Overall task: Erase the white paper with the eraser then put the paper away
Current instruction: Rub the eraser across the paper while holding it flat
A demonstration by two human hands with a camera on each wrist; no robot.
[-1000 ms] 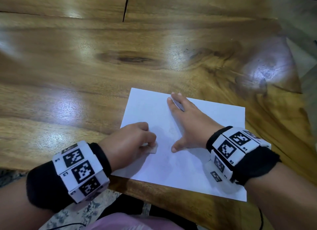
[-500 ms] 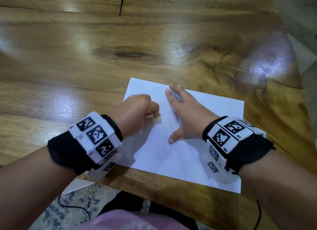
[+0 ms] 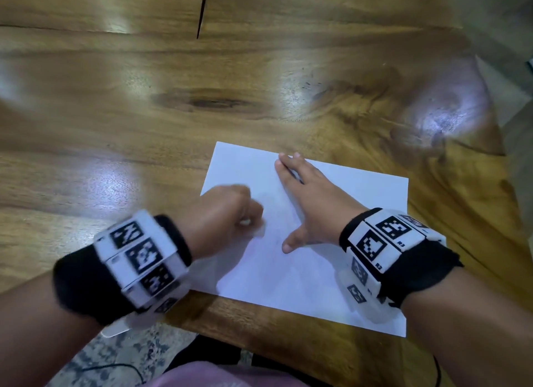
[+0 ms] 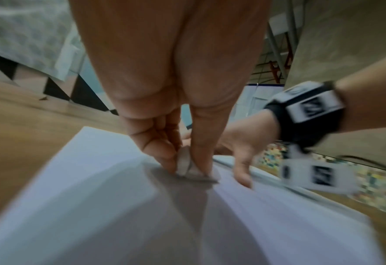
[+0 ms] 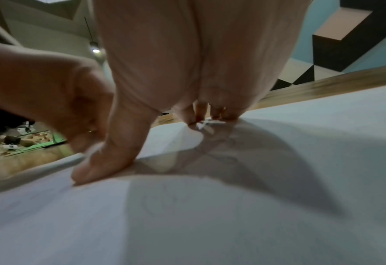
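**Eraser on paper, right hand pinning the sheet**

Left hand (image 3: 227, 213) curled into a fist-like grip, pinching a small pale eraser (image 4: 185, 165) between thumb and fingertips. Eraser pressed down onto the white paper (image 3: 291, 274), touching its surface in the left half of the sheet, just beside the thumb of the other hand. Blurred in the head view, together with the marker-covered wristband (image 3: 141, 259) behind it.

Right hand (image 3: 311, 196) spread flat on the paper, grasping nothing: fingers straight and close together, pointing toward the far edge of the sheet, thumb splayed out toward the left hand. Fingertips (image 5: 223, 114) pressing on the sheet near its far edge, thumb tip resting on it nearer the middle. Second marker-covered wristband (image 3: 386, 242) lying over the right part of the sheet.

Paper flat on the wooden table (image 3: 144, 127), close to the near edge, slightly skewed to it, near right corner reaching almost to the edge. Faint grey pencil traces visible on the sheet in the right wrist view, under the palm's shadow; too pale to read. Dark knot in the wood (image 3: 210, 102) well beyond the paper, toward the far side of the table.
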